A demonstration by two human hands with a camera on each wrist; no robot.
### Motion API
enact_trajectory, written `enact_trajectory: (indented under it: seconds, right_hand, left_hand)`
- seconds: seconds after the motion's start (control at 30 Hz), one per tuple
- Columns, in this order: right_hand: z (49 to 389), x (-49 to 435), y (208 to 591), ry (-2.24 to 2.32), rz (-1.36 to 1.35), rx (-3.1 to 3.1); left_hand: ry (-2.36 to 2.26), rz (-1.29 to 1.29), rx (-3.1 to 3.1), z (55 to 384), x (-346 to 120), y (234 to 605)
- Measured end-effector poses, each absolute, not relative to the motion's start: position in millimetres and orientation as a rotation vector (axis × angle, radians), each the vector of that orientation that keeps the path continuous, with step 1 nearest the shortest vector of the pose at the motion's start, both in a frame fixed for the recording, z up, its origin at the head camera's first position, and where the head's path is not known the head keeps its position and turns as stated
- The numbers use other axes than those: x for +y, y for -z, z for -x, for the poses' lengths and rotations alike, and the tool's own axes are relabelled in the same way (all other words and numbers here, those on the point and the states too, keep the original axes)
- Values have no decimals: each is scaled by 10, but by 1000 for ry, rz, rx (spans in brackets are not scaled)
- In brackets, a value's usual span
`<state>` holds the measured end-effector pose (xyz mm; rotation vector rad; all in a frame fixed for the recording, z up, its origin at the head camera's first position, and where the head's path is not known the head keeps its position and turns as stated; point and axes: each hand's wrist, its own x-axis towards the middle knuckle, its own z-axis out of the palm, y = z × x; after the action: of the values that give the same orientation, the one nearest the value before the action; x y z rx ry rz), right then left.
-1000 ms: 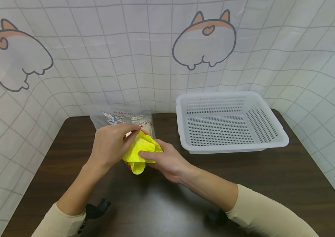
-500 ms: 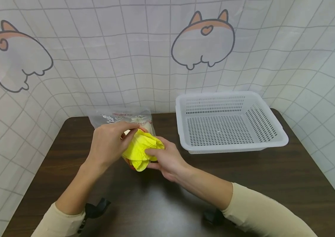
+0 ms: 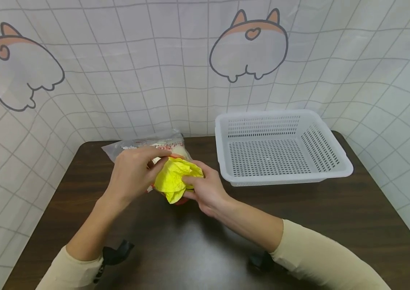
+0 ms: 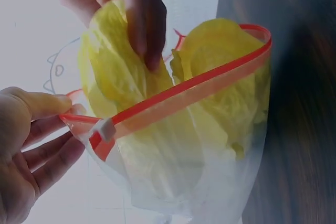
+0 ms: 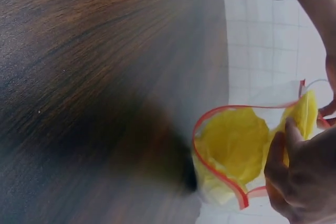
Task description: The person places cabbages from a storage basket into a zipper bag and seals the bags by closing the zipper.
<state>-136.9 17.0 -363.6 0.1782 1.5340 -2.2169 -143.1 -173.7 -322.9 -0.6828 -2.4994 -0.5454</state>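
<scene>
A clear zip bag (image 4: 247,171) with a red zip edge and printed lettering is held up between both hands, its mouth gaping toward the person. My left hand (image 3: 130,171) pinches the bag's red edge at one corner, close to the white slider (image 4: 104,129). Thin, crumpled yellow material (image 3: 172,177) fills the mouth in several folds and shows through the clear wall. My right hand (image 3: 208,191) grips one fold of it at the opening, thumb on top and fingers reaching into the mouth. The lower bag is partly hidden behind the left hand in the head view.
A white perforated plastic basket (image 3: 281,178) stands on the dark wood table (image 3: 197,257) at the back right. Behind the table hangs a white gridded curtain (image 3: 147,80) with cartoon prints. Dark straps (image 3: 116,254) hang at the wrists.
The bag has turned, its far end tipping down and to the left. My right hand and the yellow material have shifted slightly up and right; the left hand keeps its pinch, moving little.
</scene>
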Motion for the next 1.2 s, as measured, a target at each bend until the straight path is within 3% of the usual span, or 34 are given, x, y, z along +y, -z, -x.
enact_trajectory:
  seconds: [1.0, 1.2]
  right_hand:
    - [1500, -189, 3809, 2202, 206, 1621]
    - [1555, -328, 3820, 2377, 59, 1552]
  left_hand:
    - [667, 817, -2465, 1426, -1472, 3212]
    - [688, 830, -2431, 1440, -1418, 3213]
